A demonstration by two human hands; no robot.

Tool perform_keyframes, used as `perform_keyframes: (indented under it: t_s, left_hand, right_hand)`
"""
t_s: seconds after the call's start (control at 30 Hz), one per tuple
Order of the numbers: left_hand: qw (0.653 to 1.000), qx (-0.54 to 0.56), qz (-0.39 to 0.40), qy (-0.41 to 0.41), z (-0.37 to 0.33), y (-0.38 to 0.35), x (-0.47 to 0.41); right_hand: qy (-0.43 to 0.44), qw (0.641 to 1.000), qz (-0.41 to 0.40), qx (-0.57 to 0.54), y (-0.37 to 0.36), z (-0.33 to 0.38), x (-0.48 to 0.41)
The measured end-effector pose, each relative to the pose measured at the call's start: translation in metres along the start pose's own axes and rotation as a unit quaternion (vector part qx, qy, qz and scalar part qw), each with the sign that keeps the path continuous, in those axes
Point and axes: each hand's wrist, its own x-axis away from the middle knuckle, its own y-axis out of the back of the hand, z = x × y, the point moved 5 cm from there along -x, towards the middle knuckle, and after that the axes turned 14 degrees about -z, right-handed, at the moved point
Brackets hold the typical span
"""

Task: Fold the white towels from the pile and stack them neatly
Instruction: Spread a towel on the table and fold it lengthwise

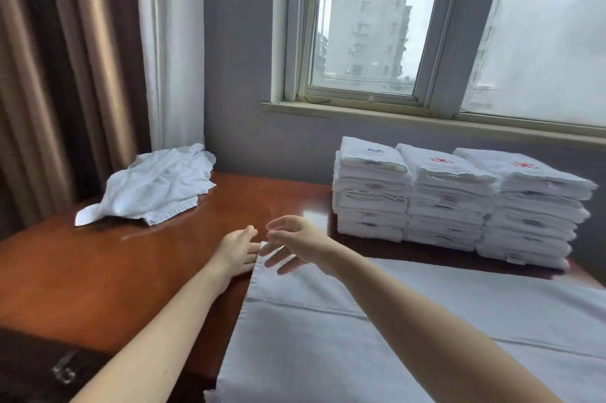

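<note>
Head view: towel (360,353), stripe (311,309) left-to-right, corner at left hand (237,250)

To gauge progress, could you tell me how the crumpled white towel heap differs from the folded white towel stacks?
The crumpled white towel heap lies loose and low at left; the folded white towel stacks stand taller, squared, at right. The stacks show red and blue embroidery; the heap shows none. Both are white.
</note>
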Motion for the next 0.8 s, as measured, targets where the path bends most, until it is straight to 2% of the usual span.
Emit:
perform_keyframes:
  t_s: [0.1,0.2,0.33,0.4,0.47,0.53,0.6,0.7,0.8]
  left_hand:
    - [1.0,-0.001,0.015,-0.004,0.004,0.0,0.002]
    - [0.995,-0.086,-0.021,-0.048,0.012,-0.001,-0.004]
    - [0.973,-0.182,-0.05,-0.131,0.011,-0.008,-0.002]
    - [0.94,-0.288,-0.061,-0.17,0.012,-0.013,0.0]
    - [0.877,-0.415,-0.105,-0.217,0.01,-0.017,0.006]
    - [0.832,-0.458,-0.141,-0.278,0.004,-0.025,0.015]
    - [0.833,-0.435,-0.105,-0.325,0.003,-0.041,0.025]
    - [0.829,-0.449,0.02,-0.333,0.02,-0.073,0.038]
    - [0.775,-0.543,0.041,-0.32,0.043,-0.084,0.038]
  right_hand:
    - [0.015,0.998,-0.052,-0.017,0.016,0.0,0.0]
    - [0.028,0.992,-0.124,-0.022,0.039,-0.008,0.002]
    - [0.059,0.973,-0.19,0.116,0.059,-0.033,0.01]
    - [0.096,0.951,-0.197,0.217,0.067,-0.046,0.016]
    - [0.136,0.913,-0.186,0.336,0.075,-0.057,0.022]
    - [0.156,0.876,-0.168,0.424,0.081,-0.069,0.026]
    - [0.137,0.851,-0.154,0.482,0.083,-0.082,0.03]
    - [0.054,0.838,-0.143,0.524,0.084,-0.105,0.037]
    - [0.02,0.843,-0.137,0.52,0.083,-0.121,0.041]
